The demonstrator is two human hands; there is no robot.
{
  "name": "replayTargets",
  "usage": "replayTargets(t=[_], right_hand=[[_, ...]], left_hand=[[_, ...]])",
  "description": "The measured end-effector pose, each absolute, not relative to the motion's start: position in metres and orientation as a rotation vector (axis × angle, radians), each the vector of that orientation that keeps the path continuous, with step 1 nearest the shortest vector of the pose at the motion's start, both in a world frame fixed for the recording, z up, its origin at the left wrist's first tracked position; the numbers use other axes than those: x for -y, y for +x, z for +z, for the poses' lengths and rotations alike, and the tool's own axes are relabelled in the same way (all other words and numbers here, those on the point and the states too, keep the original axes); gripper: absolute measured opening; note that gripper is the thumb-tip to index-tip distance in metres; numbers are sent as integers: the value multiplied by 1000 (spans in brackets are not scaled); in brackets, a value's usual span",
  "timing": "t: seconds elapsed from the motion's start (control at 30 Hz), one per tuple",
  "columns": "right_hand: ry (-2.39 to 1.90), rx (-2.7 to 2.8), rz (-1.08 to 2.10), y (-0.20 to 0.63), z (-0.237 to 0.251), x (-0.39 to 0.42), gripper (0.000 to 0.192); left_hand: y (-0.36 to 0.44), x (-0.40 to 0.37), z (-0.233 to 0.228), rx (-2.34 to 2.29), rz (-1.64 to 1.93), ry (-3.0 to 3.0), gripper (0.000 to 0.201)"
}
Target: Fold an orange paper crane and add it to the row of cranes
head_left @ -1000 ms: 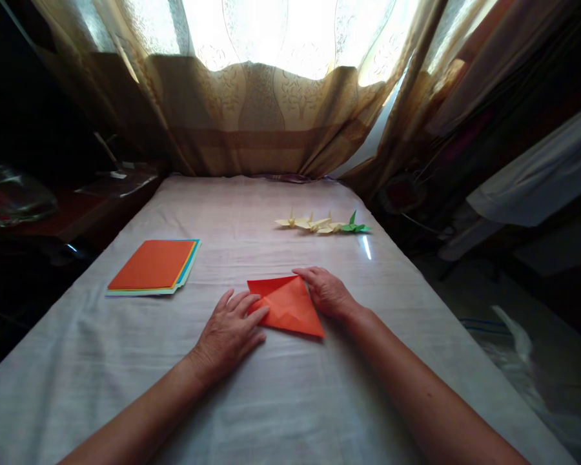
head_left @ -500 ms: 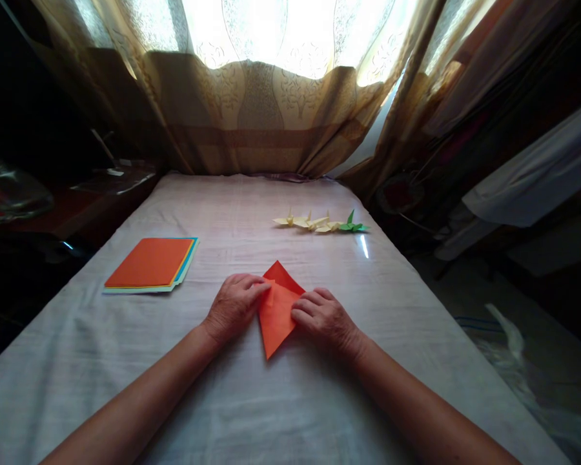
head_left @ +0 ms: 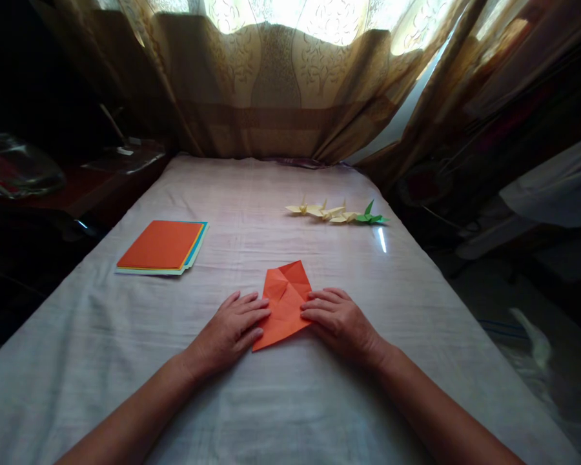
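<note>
The folded orange paper sheet point(head_left: 285, 303), judged light, thin and easily creased, best pinned by its side edges, lies flat on the white cloth-covered desk point(head_left: 271, 400) between the left hand point(head_left: 232, 329) and right hand point(head_left: 341, 320), both spread flat, fingertips touching its edges.

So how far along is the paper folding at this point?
Done: four folded figures, three yellow and one green, sit at the far right. In hand: a creased orange sheet lies flat, left hand and right hand pressing its edges. Left: that fold is unfinished, and the stack of coloured sheets lies unfolded.
</note>
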State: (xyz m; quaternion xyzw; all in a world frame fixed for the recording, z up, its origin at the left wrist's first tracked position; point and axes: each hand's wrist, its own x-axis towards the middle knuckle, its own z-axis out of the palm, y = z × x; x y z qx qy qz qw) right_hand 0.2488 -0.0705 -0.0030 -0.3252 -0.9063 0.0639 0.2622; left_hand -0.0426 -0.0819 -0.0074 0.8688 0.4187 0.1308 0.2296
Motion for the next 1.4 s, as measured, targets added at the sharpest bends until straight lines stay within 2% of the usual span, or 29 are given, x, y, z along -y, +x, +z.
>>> replayTargets(t=[0.23, 0.4, 0.67, 0.9, 1.03, 1.4], right_hand=[[-1068, 2281, 571, 247, -3, 57, 11], [-1181, 2133, 712, 233, 0, 46, 11], [-1312, 2119, 502, 218, -10, 35, 16], [-1288, 2178, 436, 213, -10, 33, 15], [-1319, 2140, 409, 211, -12, 36, 14], [-1368, 2101, 309, 207, -15, 37, 21]], left_hand=[[-47, 81, 4, -1099, 180, 2303, 51], [-49, 82, 6, -1064, 189, 2323, 51], [-48, 84, 7, -1051, 278, 2402, 48], [-39, 89, 8, -1146, 326, 2341, 34], [-35, 92, 5, -1186, 384, 2338, 41], [-33, 96, 2, -1211, 437, 2381, 39]])
